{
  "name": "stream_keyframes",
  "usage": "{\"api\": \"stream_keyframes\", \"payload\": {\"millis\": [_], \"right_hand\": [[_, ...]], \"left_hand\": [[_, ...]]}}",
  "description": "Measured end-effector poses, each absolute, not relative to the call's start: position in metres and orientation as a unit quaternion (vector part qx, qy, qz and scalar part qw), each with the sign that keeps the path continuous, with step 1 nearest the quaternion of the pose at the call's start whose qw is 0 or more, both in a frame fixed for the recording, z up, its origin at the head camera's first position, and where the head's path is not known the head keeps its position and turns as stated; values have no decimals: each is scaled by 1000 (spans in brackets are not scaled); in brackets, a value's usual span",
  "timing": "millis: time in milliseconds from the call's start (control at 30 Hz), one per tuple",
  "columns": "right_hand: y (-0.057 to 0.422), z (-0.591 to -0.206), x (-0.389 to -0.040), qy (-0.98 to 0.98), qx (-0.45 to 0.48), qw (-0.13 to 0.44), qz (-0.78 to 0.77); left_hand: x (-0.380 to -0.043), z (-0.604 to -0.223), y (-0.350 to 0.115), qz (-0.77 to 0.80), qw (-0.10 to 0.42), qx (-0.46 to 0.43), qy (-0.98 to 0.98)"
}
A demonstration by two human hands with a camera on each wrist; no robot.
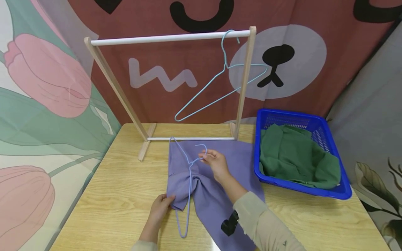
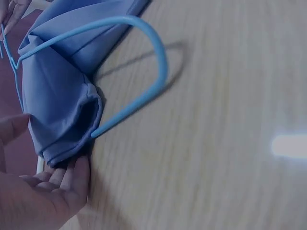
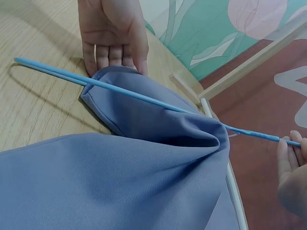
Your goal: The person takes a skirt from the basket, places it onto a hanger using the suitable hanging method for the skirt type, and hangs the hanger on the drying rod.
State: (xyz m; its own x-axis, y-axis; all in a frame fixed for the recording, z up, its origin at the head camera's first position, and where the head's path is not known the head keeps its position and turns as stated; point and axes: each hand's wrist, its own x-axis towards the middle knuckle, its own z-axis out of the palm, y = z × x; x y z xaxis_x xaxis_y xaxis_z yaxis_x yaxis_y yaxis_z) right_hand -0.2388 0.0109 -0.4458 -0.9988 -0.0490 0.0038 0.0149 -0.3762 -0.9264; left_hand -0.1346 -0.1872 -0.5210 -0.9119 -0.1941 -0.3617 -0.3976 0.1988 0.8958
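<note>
A purple garment lies partly folded on the table; its exact kind cannot be told. Over and through its bunched part runs a light blue hanger, tilted, one end sticking out past the cloth. My right hand pinches this hanger near its hook. With thumb above and fingers beneath, my left hand holds the garment's tube-like hemmed end. The hanger's rounded end shows beside that hem in the left wrist view. In the right wrist view the cloth hides part of the hanger.
A wooden rack with a white top rail stands at the back. Another light blue hanger hangs at its right end. On the right, a blue basket contains green cloth. A patterned curtain is behind.
</note>
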Motion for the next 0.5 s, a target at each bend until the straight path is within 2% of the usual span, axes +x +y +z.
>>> {"api": "stream_keyframes", "payload": {"millis": [100,300,333,433,467,500], "right_hand": [[11,-451,-241,553,-30,14,-832],[10,-542,-289,521,-118,-9,-845],[10,-538,-287,527,-113,-8,-842],[11,-494,-264,539,-84,-4,-838],[11,-499,-268,532,-95,-5,-842],[11,-483,-259,534,-92,-3,-840]], "left_hand": [[-140,-522,-185,629,91,-189,749],[-146,-521,-182,664,81,-178,721],[-147,-519,-183,665,82,-174,722],[-151,-513,-184,679,78,-163,711],[-153,-511,-185,684,78,-161,707],[-154,-509,-185,687,79,-159,705]]}}
